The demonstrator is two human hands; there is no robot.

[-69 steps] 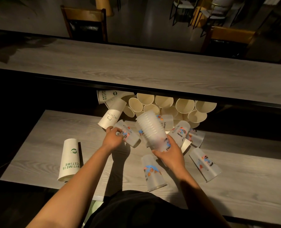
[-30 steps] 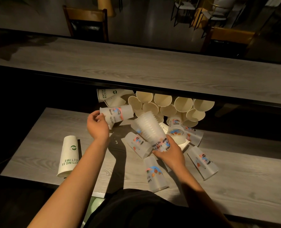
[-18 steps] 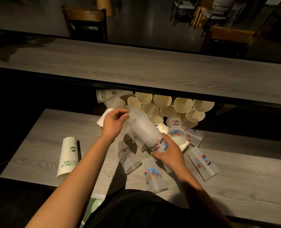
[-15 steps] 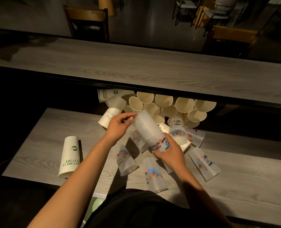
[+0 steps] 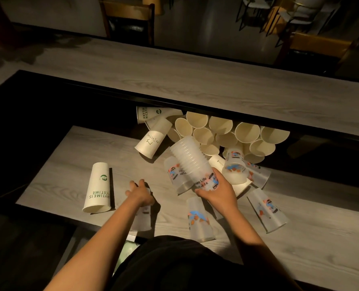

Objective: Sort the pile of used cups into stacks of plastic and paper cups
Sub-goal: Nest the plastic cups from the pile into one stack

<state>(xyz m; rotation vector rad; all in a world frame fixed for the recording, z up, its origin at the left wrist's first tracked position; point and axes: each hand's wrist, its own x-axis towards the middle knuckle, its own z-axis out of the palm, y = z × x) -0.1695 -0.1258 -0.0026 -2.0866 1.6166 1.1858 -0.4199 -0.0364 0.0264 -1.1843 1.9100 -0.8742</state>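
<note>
My right hand [image 5: 218, 194] grips the bottom of a tilted stack of clear plastic cups [image 5: 190, 158] above the lower table [image 5: 312, 238]. My left hand [image 5: 139, 192] reaches down near the table's front edge, with its fingers over the closed end of a loose plastic cup [image 5: 141, 219] lying there. More printed plastic cups lie around the stack: one [image 5: 199, 221] in front of me, one [image 5: 266, 211] to the right, one [image 5: 235, 169] behind my right hand. A pile of paper cups [image 5: 222, 131] lies at the back, mouths towards me.
A paper cup with green print [image 5: 98, 187] lies alone to the left. Another paper cup [image 5: 151, 141] lies at the pile's left side. A raised counter [image 5: 195, 80] overhangs the pile. Wooden chairs [image 5: 130, 19] stand beyond it. Dark gaps border the lower table on the left.
My left hand has left the top of the stack and dropped to the loose plastic cup near the front edge. That cup now lies further left. The stack stays in my right hand.
</note>
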